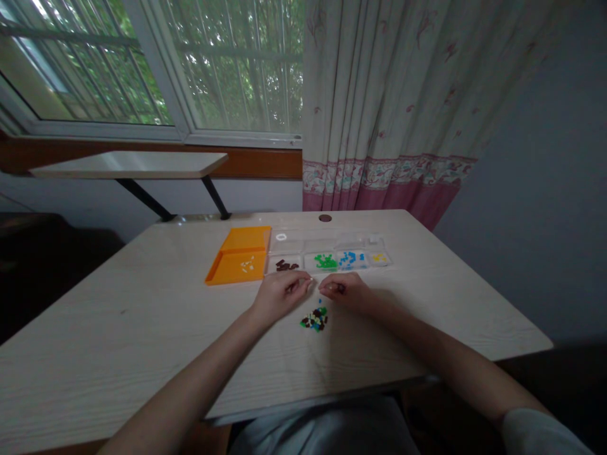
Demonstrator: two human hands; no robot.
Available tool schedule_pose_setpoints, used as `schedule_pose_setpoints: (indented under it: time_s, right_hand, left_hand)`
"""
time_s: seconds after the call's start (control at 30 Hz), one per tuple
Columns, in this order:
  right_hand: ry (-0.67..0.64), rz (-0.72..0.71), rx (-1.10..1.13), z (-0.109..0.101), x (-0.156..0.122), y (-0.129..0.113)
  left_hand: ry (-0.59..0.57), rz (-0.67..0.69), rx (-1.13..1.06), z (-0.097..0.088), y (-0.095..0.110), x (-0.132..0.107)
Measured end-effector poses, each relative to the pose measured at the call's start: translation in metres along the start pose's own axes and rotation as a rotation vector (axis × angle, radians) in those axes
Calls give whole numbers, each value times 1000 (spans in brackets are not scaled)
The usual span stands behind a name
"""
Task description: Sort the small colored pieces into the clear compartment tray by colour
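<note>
My left hand point(281, 292) and my right hand point(344, 291) rest on the pale wooden table point(142, 328), fingertips almost meeting just beyond a small heap of mixed coloured beads point(314, 318). Both hands have their fingers curled in; whether either pinches a bead is too small to see. Right behind the hands lies a clear compartment box point(327, 251) with brown beads point(286, 265), green beads point(325, 260), blue beads point(351, 258) and yellow beads point(379, 257) in separate cells.
An orange tray point(239, 254) with a few pale bits lies left of the clear box. A small round hole point(325, 218) marks the table's far edge. Behind are a window, a narrow shelf point(128, 163) and a floral curtain point(393, 101).
</note>
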State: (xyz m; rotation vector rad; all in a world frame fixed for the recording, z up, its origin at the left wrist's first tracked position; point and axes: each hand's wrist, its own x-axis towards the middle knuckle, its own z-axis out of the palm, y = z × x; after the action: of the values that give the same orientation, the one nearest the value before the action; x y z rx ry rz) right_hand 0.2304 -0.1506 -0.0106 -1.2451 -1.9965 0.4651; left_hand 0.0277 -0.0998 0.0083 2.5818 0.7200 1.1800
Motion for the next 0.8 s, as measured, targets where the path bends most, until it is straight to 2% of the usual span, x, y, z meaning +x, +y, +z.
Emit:
schedule_pose_setpoints:
  time_s: [0.17, 0.37, 0.47, 0.57, 0.67, 0.8]
  right_hand:
    - [-152, -60, -187, -6, -1, 6]
    - [-275, -19, -223, -4, -2, 3]
    - [-294, -10, -225, -5, -2, 2]
    - [-306, -3, -225, -6, -1, 2]
    - [-308, 4, -222, -7, -1, 2]
    - [-286, -3, -204, -7, -2, 2]
  left_hand:
    - [139, 92, 74, -12, -3, 2]
    - [125, 58, 71, -10, -1, 2]
    - [-13, -32, 118, -18, -9, 5]
    - [-225, -172, 260, -41, -30, 8]
    - [-302, -360, 403, -68, -62, 8]
    - [-384, -454, 561, -87, -97, 3]
